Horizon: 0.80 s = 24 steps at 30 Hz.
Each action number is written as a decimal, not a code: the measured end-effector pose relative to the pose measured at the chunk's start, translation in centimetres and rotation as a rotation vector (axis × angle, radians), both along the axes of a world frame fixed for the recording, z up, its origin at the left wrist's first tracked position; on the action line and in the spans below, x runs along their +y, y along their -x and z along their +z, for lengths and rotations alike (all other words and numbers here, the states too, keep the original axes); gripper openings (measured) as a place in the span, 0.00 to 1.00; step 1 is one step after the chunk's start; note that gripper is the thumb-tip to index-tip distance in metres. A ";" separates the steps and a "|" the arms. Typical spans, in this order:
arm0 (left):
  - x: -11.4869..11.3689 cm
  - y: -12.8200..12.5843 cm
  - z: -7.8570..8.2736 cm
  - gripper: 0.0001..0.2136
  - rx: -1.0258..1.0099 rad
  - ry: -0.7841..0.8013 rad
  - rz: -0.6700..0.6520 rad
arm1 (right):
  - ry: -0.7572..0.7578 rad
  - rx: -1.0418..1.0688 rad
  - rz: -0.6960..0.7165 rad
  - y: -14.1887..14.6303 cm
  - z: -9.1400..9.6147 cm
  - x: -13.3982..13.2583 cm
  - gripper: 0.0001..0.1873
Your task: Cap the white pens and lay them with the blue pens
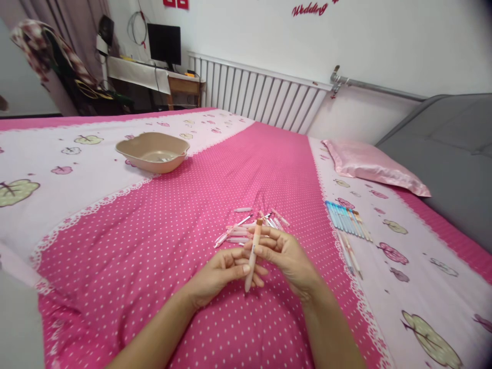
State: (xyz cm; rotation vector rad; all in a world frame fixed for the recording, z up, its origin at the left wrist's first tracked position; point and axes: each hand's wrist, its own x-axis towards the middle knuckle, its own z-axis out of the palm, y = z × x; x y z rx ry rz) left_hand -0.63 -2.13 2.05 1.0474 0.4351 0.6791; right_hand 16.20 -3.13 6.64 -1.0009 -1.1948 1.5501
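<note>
A pen [252,259] with a brown end, a peach section and a whitish lower barrel is held upright at a slight tilt between both hands. My left hand [219,271] pinches its lower barrel between thumb and fingers. Higher up, my right hand [282,253] grips the same pen around the middle. Just beyond the fingers lies a loose pile of pink and white pen parts [238,231], partly hidden by the hands. To the right, a row of blue and brown-ended pens [346,219] lies side by side. A few separate pens [353,256] rest below that row.
A beige plastic basin [149,163] with small pieces inside stands on the bed at the left. The pink dotted bedspread [154,246] spreads under everything. At the right are a pink pillow [374,166] and a grey headboard [449,133]. A desk with a monitor [164,45] stands behind.
</note>
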 end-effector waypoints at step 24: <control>0.3 -0.4 -0.7 0.13 0.078 -0.013 0.219 | 0.028 -0.049 -0.076 1.2 -0.2 -0.2 0.23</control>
